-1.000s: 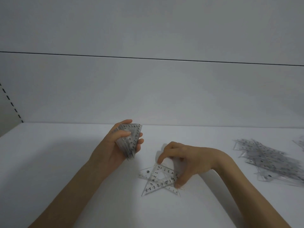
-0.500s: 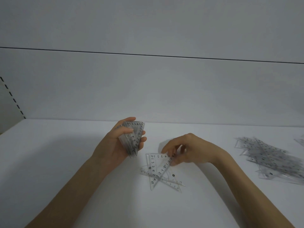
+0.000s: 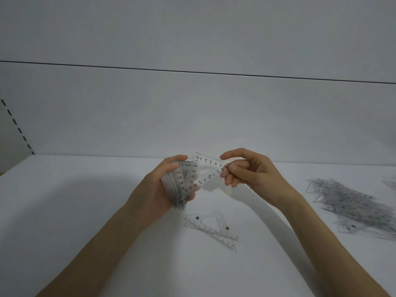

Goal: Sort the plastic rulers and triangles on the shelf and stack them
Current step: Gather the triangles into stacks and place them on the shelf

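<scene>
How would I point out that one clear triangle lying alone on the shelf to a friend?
Look at the white shelf, between the person's forearms. There, just nearer the camera than the left hand and right hand, a clear triangle lies flat. Nobody touches it, unlike those held above, and it lies apart from the heap at far right.

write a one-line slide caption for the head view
Right hand pinches a clear triangle beside the stack gripped in the left hand; loose pieces lie on the shelf.

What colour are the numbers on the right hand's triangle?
Black on the clear triangle; head view.
</scene>
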Demonstrator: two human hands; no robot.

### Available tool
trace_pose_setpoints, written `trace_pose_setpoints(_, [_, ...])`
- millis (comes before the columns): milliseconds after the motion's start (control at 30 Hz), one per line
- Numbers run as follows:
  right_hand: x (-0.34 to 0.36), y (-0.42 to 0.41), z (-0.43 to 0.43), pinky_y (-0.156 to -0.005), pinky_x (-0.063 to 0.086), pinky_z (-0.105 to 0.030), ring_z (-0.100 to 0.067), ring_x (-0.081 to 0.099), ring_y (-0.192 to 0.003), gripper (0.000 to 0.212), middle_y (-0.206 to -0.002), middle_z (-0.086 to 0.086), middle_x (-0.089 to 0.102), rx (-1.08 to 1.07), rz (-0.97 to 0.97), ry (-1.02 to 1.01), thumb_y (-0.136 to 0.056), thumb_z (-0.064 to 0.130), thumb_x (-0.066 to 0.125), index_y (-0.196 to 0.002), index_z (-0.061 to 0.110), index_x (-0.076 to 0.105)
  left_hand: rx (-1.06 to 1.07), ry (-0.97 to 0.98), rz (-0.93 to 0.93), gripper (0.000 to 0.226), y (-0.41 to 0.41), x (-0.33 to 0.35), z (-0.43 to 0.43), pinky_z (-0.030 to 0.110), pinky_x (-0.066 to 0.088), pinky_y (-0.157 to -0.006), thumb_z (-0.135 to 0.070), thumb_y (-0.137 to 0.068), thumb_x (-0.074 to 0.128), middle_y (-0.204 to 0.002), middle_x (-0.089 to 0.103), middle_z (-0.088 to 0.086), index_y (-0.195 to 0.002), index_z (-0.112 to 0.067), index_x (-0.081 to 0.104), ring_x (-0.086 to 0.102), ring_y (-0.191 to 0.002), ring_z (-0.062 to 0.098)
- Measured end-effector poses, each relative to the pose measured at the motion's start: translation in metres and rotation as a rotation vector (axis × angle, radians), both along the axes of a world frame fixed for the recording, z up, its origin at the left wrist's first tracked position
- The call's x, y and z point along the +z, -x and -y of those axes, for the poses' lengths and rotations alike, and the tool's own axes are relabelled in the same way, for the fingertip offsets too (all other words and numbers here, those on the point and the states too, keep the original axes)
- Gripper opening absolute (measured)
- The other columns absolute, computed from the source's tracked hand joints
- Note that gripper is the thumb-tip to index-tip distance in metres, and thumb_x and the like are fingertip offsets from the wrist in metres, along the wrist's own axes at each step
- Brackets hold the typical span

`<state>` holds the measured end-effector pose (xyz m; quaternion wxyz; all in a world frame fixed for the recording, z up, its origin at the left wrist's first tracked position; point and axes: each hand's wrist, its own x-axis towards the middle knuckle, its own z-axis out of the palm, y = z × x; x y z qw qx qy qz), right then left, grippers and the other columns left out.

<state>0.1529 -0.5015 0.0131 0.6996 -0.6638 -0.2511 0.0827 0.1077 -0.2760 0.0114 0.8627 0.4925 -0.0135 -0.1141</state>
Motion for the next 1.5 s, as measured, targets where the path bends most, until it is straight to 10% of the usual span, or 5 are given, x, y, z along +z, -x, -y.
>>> trace_pose_setpoints(400, [0.012,0.012,-0.009,-0.062,0.056,-0.028,-0.026,0.071,-0.065,0.007,-0.071,-0.012,0.072,-0.527,0.250,-0.249,-0.084,-0.008,0.064,-0.085,-0.001,0.065,0.036,0.047,-0.026,0.032,-0.002,-0.006,0.000,0.034,0.056,-0.061,-0.018,-0.077,0.062,-0.103,0.061,0.024,-0.109,-0.016,0.061,0.066,-0.074,0.032])
trace_pose_setpoints(767, [-0.030,0.019,-0.062,-0.042,0.037,-0.030,-0.015,0.047,-0.048,0.022,-0.055,0.006,0.056,-0.587,1.408,0.575,-0.085,0.014,0.064,-0.062,0.015,0.062,0.057,0.079,0.072,0.039,-0.009,-0.015,0.001,0.033,0.052,-0.072,-0.021,-0.078,0.057,-0.107,0.054,0.014,-0.117,-0.022,0.060,0.058,-0.095,0.027])
trace_pose_setpoints(1100, [-0.008,0.016,-0.035,-0.060,0.052,-0.032,-0.013,0.065,-0.069,0.020,-0.083,0.013,0.070,-0.339,0.722,0.435,-0.084,0.042,0.059,-0.096,0.034,0.072,0.069,0.108,0.072,0.041,-0.010,-0.012,-0.004,0.034,0.057,-0.060,-0.001,-0.069,0.056,-0.095,0.064,0.020,-0.105,-0.017,0.062,0.067,-0.077,0.031])
trace_pose_setpoints(1233, [-0.002,0.008,-0.009,-0.093,0.042,-0.024,0.006,0.046,-0.115,0.069,-0.122,0.027,0.054,0.020,0.390,0.967,-0.059,0.069,0.068,-0.123,0.047,0.056,0.103,0.146,0.071,0.041,-0.010,-0.008,-0.008,0.034,0.057,-0.062,0.006,-0.069,0.057,-0.098,0.060,0.022,-0.102,-0.017,0.063,0.067,-0.075,0.032])
trace_pose_setpoints(1500, [-0.005,0.015,-0.012,-0.096,0.034,-0.022,-0.007,0.028,-0.116,0.062,-0.122,0.017,0.035,0.245,0.309,1.146,-0.064,0.041,0.085,-0.114,0.036,0.048,0.136,0.132,0.064,0.038,-0.009,-0.006,-0.009,0.034,0.057,-0.063,0.000,-0.070,0.052,-0.100,0.059,0.021,-0.101,-0.018,0.063,0.067,-0.075,0.030])
